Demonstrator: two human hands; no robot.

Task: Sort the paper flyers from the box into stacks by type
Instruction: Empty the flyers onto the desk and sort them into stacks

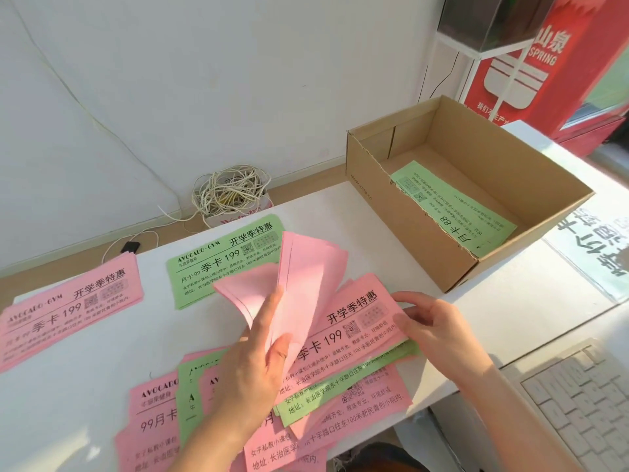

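Two hands busy: left hand (pixel 262 366) grips a fanned pink bundle (pixel 303 274); right hand (pixel 439 330), at its 3 o'clock, pinches the top pink flyer (pixel 357 321) of the mixed pile (pixel 343 398).

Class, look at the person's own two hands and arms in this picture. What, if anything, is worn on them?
Nothing is worn on them. The left hand and right hand are bare, with no gloves or rings visible. No watch or bracelet shows at either wrist. The forearms are uncovered as far as the frame shows them, and no sleeve is in view.
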